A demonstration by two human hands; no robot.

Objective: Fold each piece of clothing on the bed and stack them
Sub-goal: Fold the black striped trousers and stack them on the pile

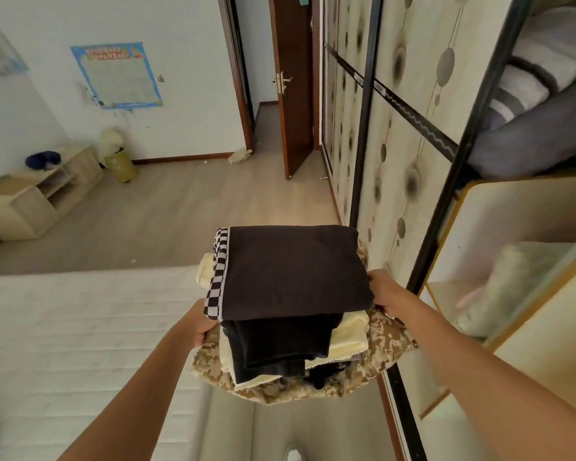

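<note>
I hold a stack of folded clothes [293, 311] in the air, past the bed's edge. On top lies a black garment [293, 271] with a black-and-white checkered band [218, 277]. Under it are a darker black piece [280, 344], a pale yellow piece [350, 341] and a tan camouflage garment [386, 341] at the bottom. My left hand [198, 324] grips the stack's left side, its fingers hidden underneath. My right hand [384, 294] grips the right side, thumb on the black top piece. The white mattress [80, 344] lies lower left.
An open wardrobe compartment [512, 277] with light bedding inside is at the right, beside a black metal bunk frame [459, 161]. Patterned sliding doors [396, 128] stand ahead. A brown door [295, 94], low wooden shelf [30, 197] and yellow bin [120, 166] lie beyond the floor.
</note>
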